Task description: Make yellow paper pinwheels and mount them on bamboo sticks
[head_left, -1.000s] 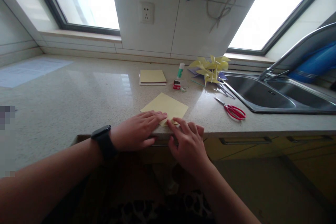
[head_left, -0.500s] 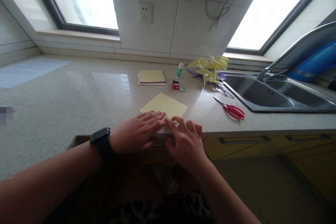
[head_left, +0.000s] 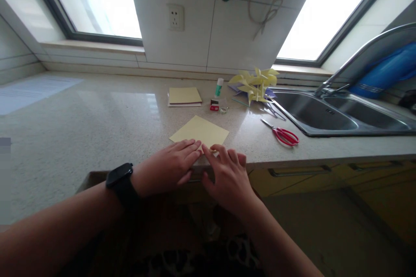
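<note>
A pale yellow sheet of paper (head_left: 199, 129) lies on the counter with one corner pointing to the wall. My left hand (head_left: 169, 161) rests flat on its near left part, fingers stretched and a black watch on the wrist. Beside it, my right hand (head_left: 227, 175) touches the near edge with the index finger extended; the thumb is apart and the other fingers are bent. A bit of the near edge looks raised under the right fingers. Both hands cover the sheet's near corner.
Behind the sheet are a stack of yellow paper (head_left: 185, 96), a glue stick (head_left: 219, 88), a small red box (head_left: 214, 106) and yellow pinwheels (head_left: 256, 84). Red-handled scissors (head_left: 284, 136) lie right, near the sink (head_left: 312, 132). A printed sheet (head_left: 35, 91) lies far left.
The whole view has shifted slightly, so things appear a little further left. Both hands stay at the sheet's near edge, with the right fingers barely moved.
</note>
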`<state>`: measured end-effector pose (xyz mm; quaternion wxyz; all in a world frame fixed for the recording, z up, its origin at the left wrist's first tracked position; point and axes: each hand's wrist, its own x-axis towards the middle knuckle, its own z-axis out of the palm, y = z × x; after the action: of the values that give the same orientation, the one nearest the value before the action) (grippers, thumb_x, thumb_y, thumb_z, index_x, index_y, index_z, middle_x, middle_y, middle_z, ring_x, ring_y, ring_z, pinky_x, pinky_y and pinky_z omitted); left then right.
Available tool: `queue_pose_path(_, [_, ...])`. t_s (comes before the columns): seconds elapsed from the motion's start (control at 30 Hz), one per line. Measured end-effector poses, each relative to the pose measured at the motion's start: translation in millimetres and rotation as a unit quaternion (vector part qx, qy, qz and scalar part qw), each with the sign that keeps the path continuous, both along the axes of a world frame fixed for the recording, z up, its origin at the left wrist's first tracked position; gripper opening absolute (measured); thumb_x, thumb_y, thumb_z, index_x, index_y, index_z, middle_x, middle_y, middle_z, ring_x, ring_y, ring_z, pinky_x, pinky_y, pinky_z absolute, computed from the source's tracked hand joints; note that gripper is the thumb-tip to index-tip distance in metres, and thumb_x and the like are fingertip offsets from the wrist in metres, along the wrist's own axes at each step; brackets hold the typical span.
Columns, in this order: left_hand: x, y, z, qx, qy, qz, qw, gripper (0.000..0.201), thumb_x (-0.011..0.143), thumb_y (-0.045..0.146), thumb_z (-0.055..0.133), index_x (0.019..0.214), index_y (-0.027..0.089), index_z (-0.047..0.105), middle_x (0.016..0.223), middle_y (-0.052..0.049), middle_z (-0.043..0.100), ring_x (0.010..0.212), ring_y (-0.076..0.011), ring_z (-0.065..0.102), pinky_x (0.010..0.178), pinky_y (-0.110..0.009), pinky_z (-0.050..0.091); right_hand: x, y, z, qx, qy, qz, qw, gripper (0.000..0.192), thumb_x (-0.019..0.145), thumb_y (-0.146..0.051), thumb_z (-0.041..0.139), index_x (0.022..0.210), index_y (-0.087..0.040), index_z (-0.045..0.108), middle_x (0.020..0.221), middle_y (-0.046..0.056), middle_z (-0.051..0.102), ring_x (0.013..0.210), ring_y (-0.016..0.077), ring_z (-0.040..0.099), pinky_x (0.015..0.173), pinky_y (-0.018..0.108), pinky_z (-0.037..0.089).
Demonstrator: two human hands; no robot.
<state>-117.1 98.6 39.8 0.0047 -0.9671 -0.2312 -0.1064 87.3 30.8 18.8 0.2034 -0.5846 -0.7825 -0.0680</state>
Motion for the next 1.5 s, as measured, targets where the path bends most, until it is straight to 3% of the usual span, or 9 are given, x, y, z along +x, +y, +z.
queue_pose_path(0.2, [-1, 1, 0.9, -0.009, 0.008, 0.010, 1.000, 0.061, 0.087, 0.020, 0.063, 0.144, 0.007, 0.045, 0.153, -0.021, 0.047, 0.144, -0.0326, 0.042, 0.120, -0.047, 0.037, -7, -11, -7.5, 0.044, 0.038, 0.042, 0.997, 0.052, 0.092, -0.026, 0.054, 0.144, -0.020, 0.049, 0.146, 0.008, 0.055, 0.136, 0.0266, 0.044, 0.113, 0.046, 0.028])
queue_pose_path(0.3, [-2, 2, 0.7, -0.018, 0.009, 0.011, 1.000, 0.061, 0.089, 0.021, 0.061, 0.145, 0.006, 0.044, 0.153, -0.021, 0.048, 0.145, -0.0318, 0.041, 0.120, -0.047, 0.036, -10, -8, -11.6, 0.038, 0.044, 0.049, 0.997, 0.055, 0.089, -0.023, 0.056, 0.143, -0.012, 0.050, 0.143, 0.011, 0.057, 0.137, 0.0261, 0.044, 0.117, 0.043, 0.025])
queue_pose_path(0.53, [-3, 4, 0.4, -0.026, 0.008, 0.013, 1.000, 0.064, 0.089, 0.023, 0.061, 0.148, 0.005, 0.041, 0.153, -0.020, 0.047, 0.145, -0.0303, 0.040, 0.122, -0.044, 0.034, -13, -6, -6.5, 0.029, 0.049, 0.031, 0.998, 0.045, 0.087, -0.021, 0.058, 0.132, -0.014, 0.057, 0.128, 0.011, 0.064, 0.120, 0.0264, 0.054, 0.110, 0.042, 0.033])
queue_pose_path(0.8, [-3, 4, 0.8, -0.017, 0.012, 0.010, 1.000, 0.062, 0.090, 0.024, 0.060, 0.146, 0.005, 0.042, 0.153, -0.020, 0.048, 0.144, -0.0299, 0.041, 0.122, -0.042, 0.034, -11, -10, -2.5, 0.026, 0.049, 0.037, 0.998, 0.037, 0.089, -0.019, 0.057, 0.126, -0.016, 0.058, 0.120, 0.010, 0.065, 0.113, 0.0265, 0.055, 0.105, 0.043, 0.037])
queue_pose_path(1.13, [-4, 4, 1.5, -0.023, 0.011, 0.013, 1.000, 0.060, 0.090, 0.026, 0.061, 0.144, 0.006, 0.045, 0.154, -0.020, 0.046, 0.144, -0.0308, 0.041, 0.120, -0.043, 0.035, -8, -15, -10.2, 0.047, 0.056, 0.045, 0.996, 0.043, 0.090, -0.020, 0.057, 0.133, -0.016, 0.057, 0.135, 0.010, 0.062, 0.127, 0.0268, 0.051, 0.110, 0.043, 0.032])
queue_pose_path(1.5, [-4, 5, 2.2, -0.029, 0.002, 0.008, 1.000, 0.058, 0.090, 0.025, 0.061, 0.143, 0.008, 0.045, 0.153, -0.020, 0.047, 0.145, -0.0306, 0.040, 0.118, -0.045, 0.037, -4, -25, -10.5, 0.048, 0.050, 0.044, 0.997, 0.040, 0.092, -0.021, 0.056, 0.132, -0.019, 0.057, 0.131, 0.008, 0.066, 0.125, 0.0245, 0.053, 0.109, 0.042, 0.031])
